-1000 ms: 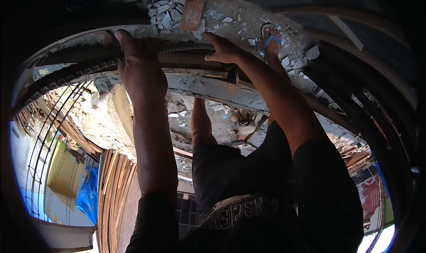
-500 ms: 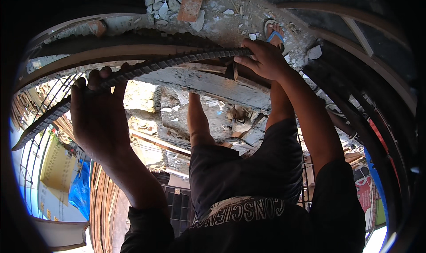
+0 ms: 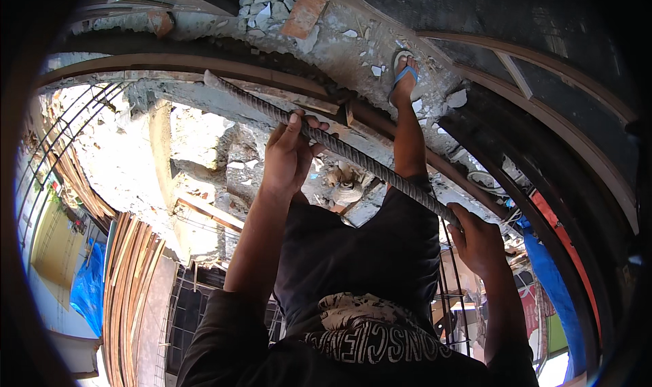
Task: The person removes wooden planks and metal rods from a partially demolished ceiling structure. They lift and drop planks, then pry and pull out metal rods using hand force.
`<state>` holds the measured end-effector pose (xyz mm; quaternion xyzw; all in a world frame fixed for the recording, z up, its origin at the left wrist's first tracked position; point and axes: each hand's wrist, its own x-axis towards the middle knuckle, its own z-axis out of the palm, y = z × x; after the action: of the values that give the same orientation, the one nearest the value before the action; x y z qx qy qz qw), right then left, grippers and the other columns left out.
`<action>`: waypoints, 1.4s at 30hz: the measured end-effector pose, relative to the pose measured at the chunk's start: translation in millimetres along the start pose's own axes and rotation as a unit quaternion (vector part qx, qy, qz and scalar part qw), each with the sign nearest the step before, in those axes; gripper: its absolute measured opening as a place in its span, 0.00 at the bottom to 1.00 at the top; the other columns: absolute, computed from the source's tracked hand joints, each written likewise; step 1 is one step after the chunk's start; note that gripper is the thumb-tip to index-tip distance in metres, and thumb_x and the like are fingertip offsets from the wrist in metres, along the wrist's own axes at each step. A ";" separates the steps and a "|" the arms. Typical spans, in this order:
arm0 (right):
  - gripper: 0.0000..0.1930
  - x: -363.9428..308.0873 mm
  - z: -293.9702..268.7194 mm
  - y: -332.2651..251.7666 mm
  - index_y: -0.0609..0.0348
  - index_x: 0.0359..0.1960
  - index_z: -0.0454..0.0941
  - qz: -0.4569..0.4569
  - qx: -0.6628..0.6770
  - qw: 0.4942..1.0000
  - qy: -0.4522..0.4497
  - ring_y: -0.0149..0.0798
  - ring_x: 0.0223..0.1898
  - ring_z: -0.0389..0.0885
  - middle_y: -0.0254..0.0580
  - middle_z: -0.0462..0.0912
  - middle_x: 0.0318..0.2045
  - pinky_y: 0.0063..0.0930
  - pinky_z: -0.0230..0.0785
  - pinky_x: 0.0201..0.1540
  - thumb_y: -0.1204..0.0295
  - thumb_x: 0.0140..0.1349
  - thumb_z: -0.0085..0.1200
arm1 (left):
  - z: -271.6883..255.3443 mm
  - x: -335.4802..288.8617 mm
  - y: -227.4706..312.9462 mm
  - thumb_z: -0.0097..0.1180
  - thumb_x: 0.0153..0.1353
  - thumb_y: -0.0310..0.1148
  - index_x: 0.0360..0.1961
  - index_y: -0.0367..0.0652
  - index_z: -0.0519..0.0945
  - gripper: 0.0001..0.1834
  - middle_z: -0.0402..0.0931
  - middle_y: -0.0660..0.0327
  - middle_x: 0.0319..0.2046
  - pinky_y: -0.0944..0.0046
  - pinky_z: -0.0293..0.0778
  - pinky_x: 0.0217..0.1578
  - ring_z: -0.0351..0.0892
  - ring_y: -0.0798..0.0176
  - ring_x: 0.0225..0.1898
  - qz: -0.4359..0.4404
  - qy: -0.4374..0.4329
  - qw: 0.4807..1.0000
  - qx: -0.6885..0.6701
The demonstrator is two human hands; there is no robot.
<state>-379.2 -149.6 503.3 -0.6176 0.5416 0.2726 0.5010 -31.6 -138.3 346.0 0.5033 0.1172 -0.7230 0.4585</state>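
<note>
A ribbed steel rebar (image 3: 367, 161) slants across in front of me, from upper left down to lower right. My left hand (image 3: 288, 157) grips it around its middle, the thumb on the near side and the fingers reaching past the bar. At its lower right end, my right hand (image 3: 479, 241) is closed round the bar, and the tip is hidden in the grip. The bar's far left end (image 3: 212, 79) sticks out free over a wooden plank edge.
Below lies a broken concrete ledge with a brick (image 3: 304, 13) and rubble (image 3: 261, 8). My foot in a blue-strapped sandal (image 3: 405, 71) stands on it. Wooden strips (image 3: 129, 285) and a blue tarp (image 3: 88, 285) are at left, with thin wire bars (image 3: 58, 139). Dark beams (image 3: 543, 176) run along the right.
The rebar has swung from rising rightward to sloping down to the right. My left hand has moved right along with it, and my right hand has dropped lower and further right.
</note>
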 end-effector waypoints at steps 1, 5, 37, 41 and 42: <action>0.23 -13.9 0.1 -2.5 0.52 0.60 0.70 -0.019 0.004 1.000 0.019 0.54 0.33 0.84 0.52 0.83 0.35 0.45 0.76 0.34 0.70 0.63 0.57 | -1.8 5.1 -13.9 0.42 0.75 0.38 0.49 0.44 0.71 0.11 0.75 0.62 0.39 0.56 0.74 0.46 0.75 0.60 0.48 -0.038 -0.011 0.999 -0.013; 0.29 -69.0 -6.6 -8.0 0.49 0.66 0.65 0.102 -0.011 0.993 -0.054 0.56 0.35 0.83 0.54 0.83 0.36 0.47 0.75 0.37 0.71 0.62 0.56 | 4.4 27.5 -89.2 0.48 0.73 0.40 0.51 0.40 0.72 0.15 0.77 0.62 0.36 0.52 0.77 0.45 0.79 0.59 0.44 -0.150 0.002 0.987 -0.061; 0.25 91.9 -59.7 -111.4 0.61 0.66 0.67 0.077 -0.141 0.965 -0.207 0.59 0.34 0.84 0.65 0.82 0.31 0.44 0.73 0.42 0.75 0.65 0.51 | 4.2 109.7 -187.2 0.37 0.73 0.37 0.42 0.36 0.66 0.13 0.71 0.52 0.31 0.43 0.86 0.34 0.81 0.53 0.32 -0.289 0.151 0.941 -0.086; 0.26 113.2 -69.4 -120.9 0.59 0.66 0.66 0.065 -0.119 0.970 -0.204 0.57 0.32 0.84 0.62 0.83 0.31 0.43 0.74 0.39 0.75 0.65 0.50 | 50.0 79.1 -172.5 0.39 0.72 0.36 0.41 0.36 0.66 0.12 0.69 0.54 0.29 0.46 0.84 0.29 0.77 0.56 0.27 -0.285 0.149 0.938 -0.125; 0.26 112.7 -68.4 -119.3 0.60 0.66 0.66 0.062 -0.117 0.966 -0.221 0.56 0.31 0.84 0.62 0.83 0.30 0.43 0.74 0.39 0.75 0.65 0.50 | 58.4 74.0 -172.4 0.39 0.72 0.36 0.41 0.36 0.66 0.12 0.69 0.55 0.28 0.47 0.83 0.28 0.76 0.57 0.26 -0.267 0.146 0.941 -0.151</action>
<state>-251.0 -267.3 466.7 -0.5613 0.4189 0.4946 0.5146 -207.9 -120.3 261.1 0.4784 0.4205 -0.7115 0.2969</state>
